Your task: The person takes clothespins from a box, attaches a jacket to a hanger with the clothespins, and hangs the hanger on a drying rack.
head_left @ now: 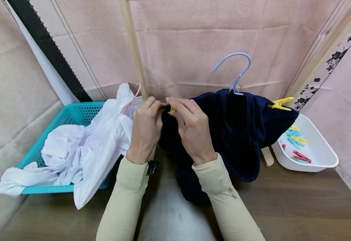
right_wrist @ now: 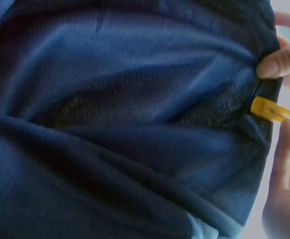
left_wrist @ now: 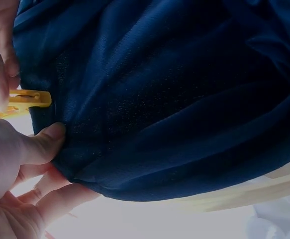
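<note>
A dark navy garment (head_left: 223, 124) hangs on a light blue hanger (head_left: 238, 68). At its upper left edge my left hand (head_left: 146, 129) pinches the cloth between thumb and fingers, as the left wrist view also shows. Right beside it, my right hand (head_left: 193, 125) pinches a yellow clothespin (left_wrist: 25, 101), whose tip bites over the fabric's edge. In the right wrist view the same clothespin (right_wrist: 271, 109) sits just below the left thumb. Another yellow clothespin (head_left: 281, 103) grips the garment's right side.
On the left, a teal basket (head_left: 43, 147) holds white clothing (head_left: 97, 144) with a pink hanger (head_left: 132, 98). A white tub (head_left: 323, 154) with several colored clothespins (head_left: 302, 156) stands at right. A wooden pole (head_left: 134, 47) rises behind my left hand.
</note>
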Demonstrator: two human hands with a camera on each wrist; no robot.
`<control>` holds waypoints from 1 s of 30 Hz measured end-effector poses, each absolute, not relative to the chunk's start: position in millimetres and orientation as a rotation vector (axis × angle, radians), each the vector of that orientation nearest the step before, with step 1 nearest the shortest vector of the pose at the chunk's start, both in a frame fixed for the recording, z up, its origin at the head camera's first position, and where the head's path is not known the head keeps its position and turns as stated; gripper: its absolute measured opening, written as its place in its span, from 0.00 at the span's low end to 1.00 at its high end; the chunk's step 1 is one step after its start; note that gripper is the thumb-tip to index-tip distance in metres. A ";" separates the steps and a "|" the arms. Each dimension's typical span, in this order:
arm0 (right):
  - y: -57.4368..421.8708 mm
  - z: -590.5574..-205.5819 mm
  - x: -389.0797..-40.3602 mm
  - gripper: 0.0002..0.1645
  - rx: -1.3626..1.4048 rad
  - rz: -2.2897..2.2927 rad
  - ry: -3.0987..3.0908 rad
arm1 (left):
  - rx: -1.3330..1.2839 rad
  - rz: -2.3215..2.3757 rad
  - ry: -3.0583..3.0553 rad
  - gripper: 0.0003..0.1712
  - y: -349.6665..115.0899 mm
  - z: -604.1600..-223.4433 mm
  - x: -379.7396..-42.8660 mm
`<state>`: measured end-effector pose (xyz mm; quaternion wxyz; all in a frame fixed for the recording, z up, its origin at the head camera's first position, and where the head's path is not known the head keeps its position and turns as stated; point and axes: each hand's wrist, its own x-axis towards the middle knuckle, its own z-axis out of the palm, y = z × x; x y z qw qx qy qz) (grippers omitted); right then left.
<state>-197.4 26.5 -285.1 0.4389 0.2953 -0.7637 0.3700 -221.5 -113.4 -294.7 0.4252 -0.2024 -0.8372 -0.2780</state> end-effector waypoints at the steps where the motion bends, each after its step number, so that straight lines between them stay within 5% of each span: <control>1: 27.6 -284.8 -197.3 0.20 0.728 0.927 -1.910 | -0.504 -0.698 -2.094 0.09 -113.5 -294.5 -221.8; 10: 31.4 -285.7 -198.9 0.38 0.692 1.007 -2.070 | -0.501 -0.709 -2.128 0.09 -114.5 -294.8 -224.8; 21: 38.9 -270.5 -183.1 0.26 0.794 1.037 -2.018 | -0.485 -0.723 -2.123 0.07 -118.5 -296.2 -224.3; 26: 60.9 -240.2 -147.0 0.15 0.840 1.093 -1.898 | -0.480 -0.734 -2.132 0.07 -119.3 -297.7 -224.5; 30: 97.5 -219.9 -119.9 0.16 0.791 1.277 -1.763 | -0.481 -0.756 -2.122 0.07 -119.7 -296.6 -224.9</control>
